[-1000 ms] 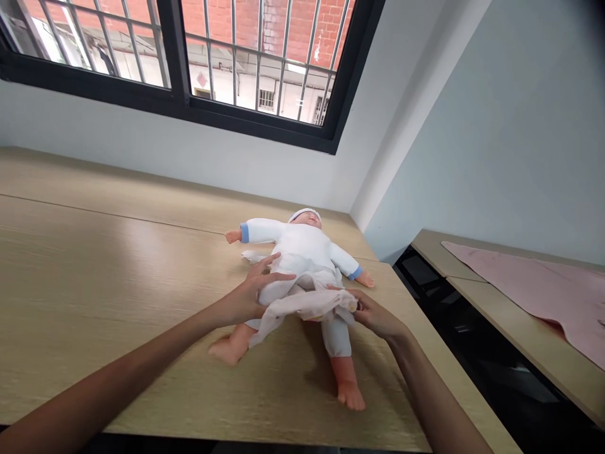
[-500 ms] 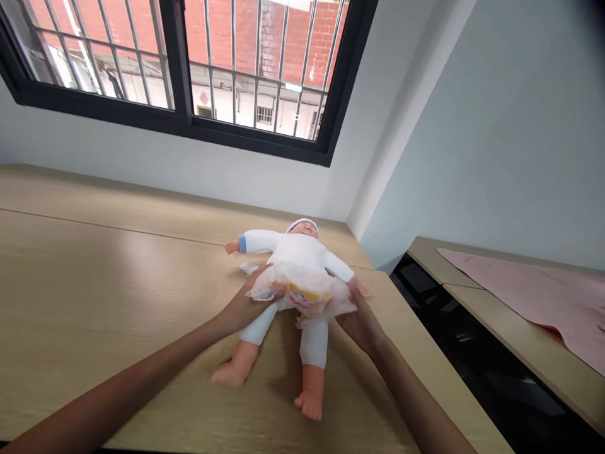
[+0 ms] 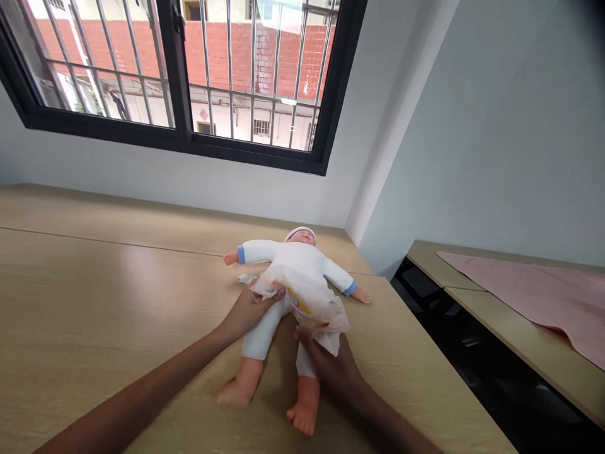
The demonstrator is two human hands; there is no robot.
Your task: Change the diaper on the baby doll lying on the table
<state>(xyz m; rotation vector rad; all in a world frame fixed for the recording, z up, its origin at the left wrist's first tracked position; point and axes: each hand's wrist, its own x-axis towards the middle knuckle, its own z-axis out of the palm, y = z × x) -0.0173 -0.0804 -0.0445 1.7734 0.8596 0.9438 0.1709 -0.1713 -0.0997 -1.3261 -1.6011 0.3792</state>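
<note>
Slid down toward the legs since a moment ago: right hand [image 3: 328, 369], fingers [image 3: 302, 334] pinching a disposable diaper's [image 3: 302, 299] lower edge; left hand [image 3: 248, 313], fingers [image 3: 273, 294] flat on its side, around a baby doll [image 3: 302, 255] lying face-up on the tabletop [image 3: 94, 302].

A slender, bare left forearm [image 3: 142, 384] and right forearm [image 3: 382, 422] are seen, each narrowing at the wrist into a bare left hand [image 3: 250, 312] or right hand [image 3: 328, 369].

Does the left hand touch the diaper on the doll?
Touching. The head view shows the left hand with its fingers lying on the edge of the diaper, at the side of the doll.
</note>
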